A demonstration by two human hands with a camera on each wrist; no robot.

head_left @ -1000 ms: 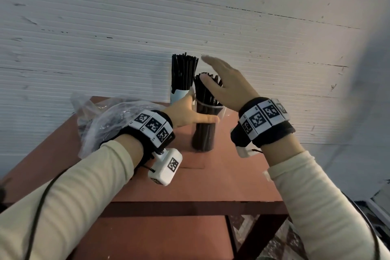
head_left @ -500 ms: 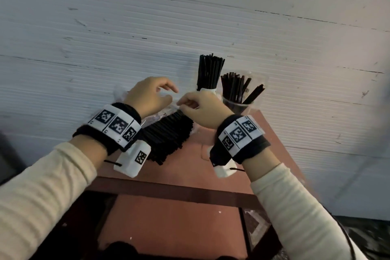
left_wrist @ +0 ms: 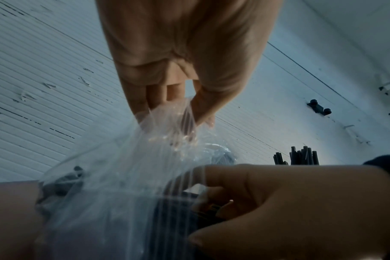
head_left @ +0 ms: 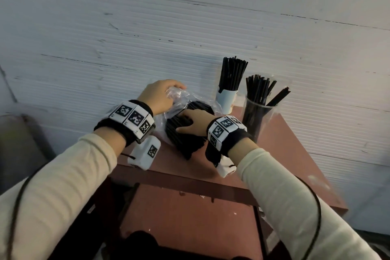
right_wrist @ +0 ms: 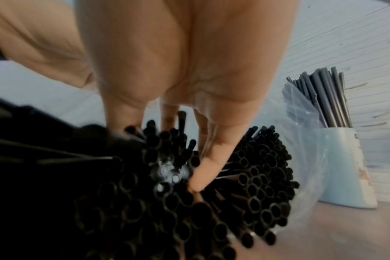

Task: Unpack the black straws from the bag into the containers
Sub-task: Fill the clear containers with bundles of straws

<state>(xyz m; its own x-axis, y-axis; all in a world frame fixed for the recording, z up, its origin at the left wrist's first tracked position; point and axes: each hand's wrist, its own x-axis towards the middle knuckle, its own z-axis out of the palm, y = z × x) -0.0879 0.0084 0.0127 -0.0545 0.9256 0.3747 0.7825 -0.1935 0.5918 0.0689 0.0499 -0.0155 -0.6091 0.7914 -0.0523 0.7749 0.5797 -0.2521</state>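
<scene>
A thick bundle of black straws [head_left: 187,139] lies in a clear plastic bag [head_left: 168,120] on the table. My left hand [head_left: 175,91] pinches the bag's crumpled top edge and holds it up; in the left wrist view the left hand [left_wrist: 180,112] has the film between thumb and fingers. My right hand [head_left: 183,121] is pushed into the bag's mouth, thumb and fingers curled round a bunch of straws. In the right wrist view its fingertips [right_wrist: 200,177] are buried among the straws' open ends [right_wrist: 256,184]. A white cup [head_left: 226,101] and a clear cup [head_left: 256,120] behind hold upright straws.
The reddish-brown table [head_left: 295,154] stands against a white ribbed wall [head_left: 147,27]. The cups stand at its far right, a hand's width from the bag. A lower shelf [head_left: 190,217] shows under the front edge. The white cup [right_wrist: 343,167] stands just right of the bundle.
My right hand has dropped from the bag's top edge into the straw bundle and closed on straws. My left hand has kept the bag's edge and raised it.
</scene>
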